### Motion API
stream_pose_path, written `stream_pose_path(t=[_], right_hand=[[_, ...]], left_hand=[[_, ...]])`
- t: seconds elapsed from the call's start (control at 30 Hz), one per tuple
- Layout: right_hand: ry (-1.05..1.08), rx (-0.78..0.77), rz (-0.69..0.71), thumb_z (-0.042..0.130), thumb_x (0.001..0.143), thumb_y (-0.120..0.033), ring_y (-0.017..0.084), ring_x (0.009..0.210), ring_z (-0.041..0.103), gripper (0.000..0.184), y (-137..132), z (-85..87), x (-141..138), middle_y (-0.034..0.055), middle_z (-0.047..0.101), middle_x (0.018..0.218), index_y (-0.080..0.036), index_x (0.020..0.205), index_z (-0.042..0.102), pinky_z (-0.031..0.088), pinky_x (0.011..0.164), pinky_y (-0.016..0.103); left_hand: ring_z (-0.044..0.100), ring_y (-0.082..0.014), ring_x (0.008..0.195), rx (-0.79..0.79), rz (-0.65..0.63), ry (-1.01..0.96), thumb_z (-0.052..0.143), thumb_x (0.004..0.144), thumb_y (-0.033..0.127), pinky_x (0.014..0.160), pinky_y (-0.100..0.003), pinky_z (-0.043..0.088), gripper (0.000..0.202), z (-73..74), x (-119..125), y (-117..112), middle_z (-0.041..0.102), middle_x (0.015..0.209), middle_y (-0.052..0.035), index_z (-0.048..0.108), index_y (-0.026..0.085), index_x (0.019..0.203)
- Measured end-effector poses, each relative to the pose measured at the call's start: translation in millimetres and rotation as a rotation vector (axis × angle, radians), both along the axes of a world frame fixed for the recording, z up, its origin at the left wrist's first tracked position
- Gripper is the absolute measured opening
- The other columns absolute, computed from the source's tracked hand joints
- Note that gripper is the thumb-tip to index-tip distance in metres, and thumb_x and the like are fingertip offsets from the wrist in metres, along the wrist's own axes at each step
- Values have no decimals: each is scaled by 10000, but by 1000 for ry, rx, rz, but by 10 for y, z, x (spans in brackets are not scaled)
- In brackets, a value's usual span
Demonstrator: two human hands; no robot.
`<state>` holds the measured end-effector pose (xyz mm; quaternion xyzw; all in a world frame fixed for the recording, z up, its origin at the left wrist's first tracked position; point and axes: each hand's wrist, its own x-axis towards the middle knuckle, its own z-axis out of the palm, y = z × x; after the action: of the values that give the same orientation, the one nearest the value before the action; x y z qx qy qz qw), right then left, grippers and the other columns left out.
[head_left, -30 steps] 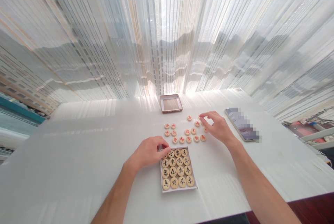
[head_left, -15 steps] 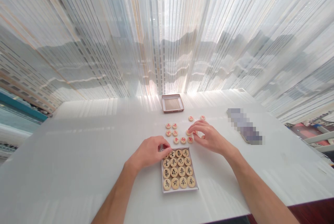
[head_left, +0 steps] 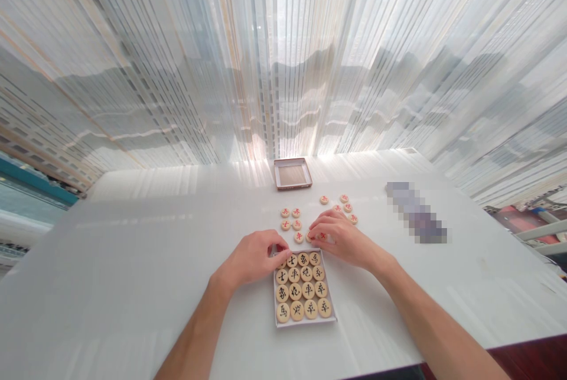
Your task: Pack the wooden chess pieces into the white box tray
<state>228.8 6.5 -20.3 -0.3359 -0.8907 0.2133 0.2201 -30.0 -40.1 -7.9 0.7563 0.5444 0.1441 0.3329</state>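
A shallow white box (head_left: 305,325) of round wooden xiangqi pieces with black characters lies in front of me, the pieces in neat rows. My left hand (head_left: 261,256) pinches its far left corner between thumb and fingers, partly hiding one piece. Just beyond the box, my right hand (head_left: 339,237) is curled low over loose red-character pieces. Its fingertips close around one red xiangqi piece (head_left: 309,237), which is partly covered. Another red piece (head_left: 323,236) shows beneath the fingers. To the left lie a red chariot piece (head_left: 299,237) and a horse piece (head_left: 296,224).
More red pieces (head_left: 348,207) are scattered right of and beyond my right hand. An open box lid (head_left: 293,187) rests near the far edge of the white table (head_left: 155,250). A blurred-out flat object (head_left: 416,213) lies at right. Sheer striped curtains (head_left: 266,61) hang behind.
My right hand has moved left and toward me, down to the row of red pieces nearest the box. Red pieces it covered on the right are now visible. My left hand stays at the corner.
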Motion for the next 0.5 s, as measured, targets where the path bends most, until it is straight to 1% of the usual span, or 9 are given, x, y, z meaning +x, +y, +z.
stream_pose_path(t=[0.1, 0.27, 0.4, 0.5], right_hand=[[-1, -20, -2, 685, 914, -282, 246, 1042, 610, 83, 10, -20, 5, 42, 749, 1002, -262, 977, 735, 475, 922, 410], [-8, -24, -13, 693, 905, -251, 259, 1068, 600, 60, 2, -41, -7, 35, 748, 945, -263, 956, 723, 474, 916, 414], [-27, -13, -20, 674, 919, -244, 255, 1047, 602, 49, -8, -25, -24, 30, 746, 903, -258, 930, 720, 457, 931, 431], [-9, 11, -31, 673, 917, -248, 253, 1033, 611, 60, -1, -6, -16, 35, 745, 927, -255, 956, 718, 456, 942, 438]], left_hand=[[597, -165, 751, 3, -1, -6, 563, 899, 433, 669, -263, 439, 254, 4, -1, -2, 717, 882, 3, 752, 265, 882], [597, -162, 749, 5, -1, -8, 564, 901, 425, 670, -261, 431, 243, 9, -2, -1, 714, 869, 12, 750, 271, 871], [601, -168, 756, -1, 1, -4, 559, 899, 436, 671, -266, 434, 257, 17, 1, 2, 715, 876, 4, 751, 266, 876], [604, -175, 763, -6, 0, -2, 550, 900, 449, 673, -270, 440, 276, 18, 5, 3, 718, 885, -6, 753, 262, 885]])
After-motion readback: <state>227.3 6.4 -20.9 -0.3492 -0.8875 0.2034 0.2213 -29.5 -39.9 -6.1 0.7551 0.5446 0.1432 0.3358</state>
